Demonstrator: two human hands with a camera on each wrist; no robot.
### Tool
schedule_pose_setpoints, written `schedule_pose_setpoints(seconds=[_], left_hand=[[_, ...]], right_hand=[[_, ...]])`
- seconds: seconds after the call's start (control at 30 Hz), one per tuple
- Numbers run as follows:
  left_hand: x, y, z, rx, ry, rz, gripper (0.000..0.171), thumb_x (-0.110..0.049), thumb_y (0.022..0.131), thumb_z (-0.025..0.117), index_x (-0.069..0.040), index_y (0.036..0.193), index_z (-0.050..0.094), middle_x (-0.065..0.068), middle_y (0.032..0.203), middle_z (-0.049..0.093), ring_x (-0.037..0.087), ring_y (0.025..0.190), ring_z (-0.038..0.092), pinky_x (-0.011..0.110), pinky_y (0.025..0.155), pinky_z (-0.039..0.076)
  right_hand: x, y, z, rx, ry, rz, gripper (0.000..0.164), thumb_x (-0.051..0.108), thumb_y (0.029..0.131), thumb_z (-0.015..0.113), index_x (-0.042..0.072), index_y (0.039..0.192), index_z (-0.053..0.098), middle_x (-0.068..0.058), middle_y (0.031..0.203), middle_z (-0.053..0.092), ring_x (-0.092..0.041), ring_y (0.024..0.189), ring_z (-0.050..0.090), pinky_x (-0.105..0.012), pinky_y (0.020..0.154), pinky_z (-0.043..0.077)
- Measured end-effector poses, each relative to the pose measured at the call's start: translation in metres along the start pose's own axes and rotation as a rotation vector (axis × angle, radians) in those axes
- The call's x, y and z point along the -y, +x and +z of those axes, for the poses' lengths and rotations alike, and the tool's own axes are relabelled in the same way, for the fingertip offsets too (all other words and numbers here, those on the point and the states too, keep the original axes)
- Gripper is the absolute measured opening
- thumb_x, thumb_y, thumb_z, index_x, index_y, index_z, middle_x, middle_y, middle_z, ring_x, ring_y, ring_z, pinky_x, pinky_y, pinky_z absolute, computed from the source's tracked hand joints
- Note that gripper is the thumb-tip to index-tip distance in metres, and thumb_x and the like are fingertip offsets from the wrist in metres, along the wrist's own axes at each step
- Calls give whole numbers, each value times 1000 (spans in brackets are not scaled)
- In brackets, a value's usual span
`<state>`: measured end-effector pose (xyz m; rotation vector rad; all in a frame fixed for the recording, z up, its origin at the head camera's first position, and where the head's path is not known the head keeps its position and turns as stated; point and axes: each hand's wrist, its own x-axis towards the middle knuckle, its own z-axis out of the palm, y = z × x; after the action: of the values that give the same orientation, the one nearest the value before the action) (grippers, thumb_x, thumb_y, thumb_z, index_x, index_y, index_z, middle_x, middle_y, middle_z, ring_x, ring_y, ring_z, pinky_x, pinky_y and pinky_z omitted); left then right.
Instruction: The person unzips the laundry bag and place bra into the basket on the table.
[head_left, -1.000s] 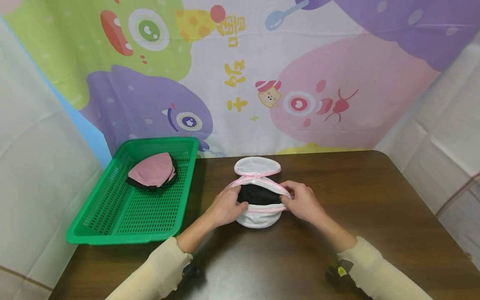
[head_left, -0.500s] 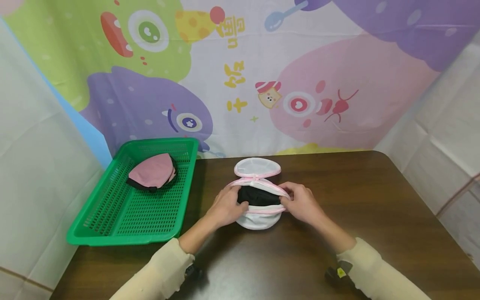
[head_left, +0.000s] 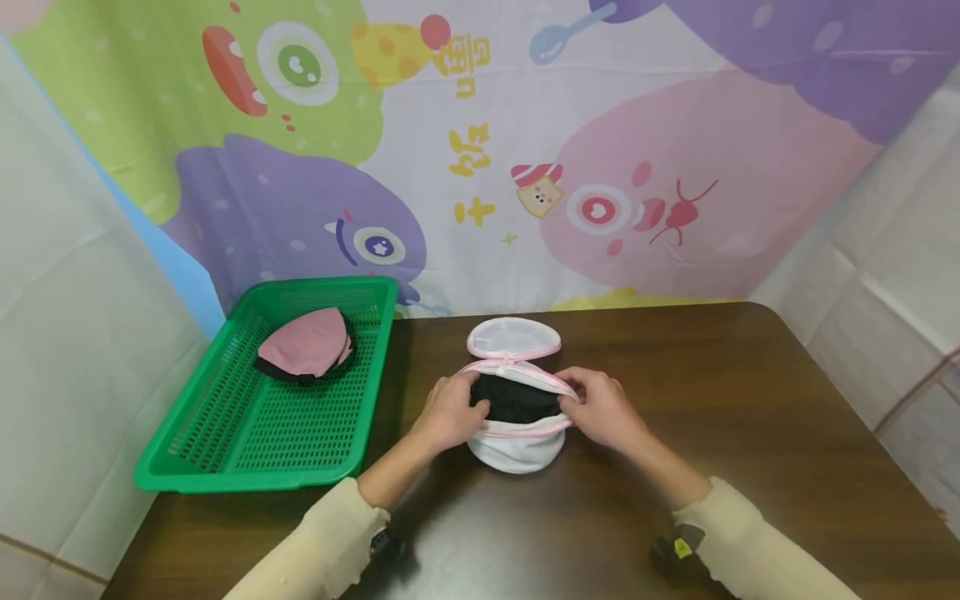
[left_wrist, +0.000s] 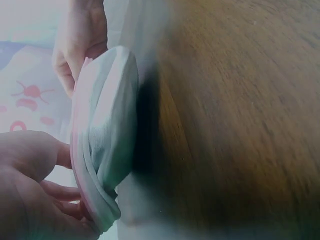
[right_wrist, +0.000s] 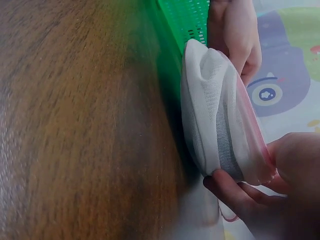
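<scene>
A white mesh laundry bag (head_left: 516, 451) with pink zipper trim stands on the table, its round lid (head_left: 513, 337) folded back toward the wall. Black cloth (head_left: 517, 398) fills its opening. My left hand (head_left: 450, 410) grips the left side of the rim, thumb at the inside edge. On the opposite side, my right hand (head_left: 606, 408) pinches the rim between thumb and fingers. Seen from the right wrist, the bag's soft side (right_wrist: 212, 110) is creased, and fingers (right_wrist: 232, 192) press against its lower part. The left wrist view shows both hands at the pink edge.
A green plastic basket (head_left: 367, 392) sits at the left of the brown wooden table (head_left: 712, 392). In it lies a folded pink-and-black cupped fabric piece (head_left: 303, 343). A cartoon-printed cloth (head_left: 480, 250) hangs behind the table's far edge.
The bag has tipped and shifted slightly toward me, its mouth opening a little wider with more black cloth showing. Both hands keep their hold on the rim.
</scene>
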<state>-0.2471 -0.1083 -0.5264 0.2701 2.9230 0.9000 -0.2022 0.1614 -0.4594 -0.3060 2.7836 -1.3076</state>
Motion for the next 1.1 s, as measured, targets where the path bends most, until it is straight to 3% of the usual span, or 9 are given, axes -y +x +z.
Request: schedule_pose_setpoints(seconds=[0.3,0.53,0.87,1.1], left_hand=[[3,-1,2,-14,-14,39,55,-28,101,79,-6,150,69,16,145,74,35,138,68,54,123,55],[5,-1,7,-9,55,97,55,-32,101,81,-6,148,72,18,142,74,37,135,66,54,120,54],[-5,-8,6,20,59,47,71,-32,99,84,-9,161,61,22,148,63,39,141,59,54,122,52],[-3,-5,10,-31,90,144,60,-28,92,90,-7,146,74,15,141,64,33,134,54,49,113,54]], right_hand=[[0,0,2,12,14,1,27,5,103,72,1,129,77,-16,106,78,-16,73,61,-25,64,51],[0,0,2,1,-4,-17,25,5,103,74,1,127,78,-12,95,75,-16,71,56,-25,64,47],[-1,1,3,-1,-10,-28,25,4,103,73,2,128,78,-13,99,76,-16,72,56,-26,65,47],[-2,1,3,-9,-18,-36,24,2,102,73,2,126,78,-10,89,72,-16,70,55,-26,64,47]])
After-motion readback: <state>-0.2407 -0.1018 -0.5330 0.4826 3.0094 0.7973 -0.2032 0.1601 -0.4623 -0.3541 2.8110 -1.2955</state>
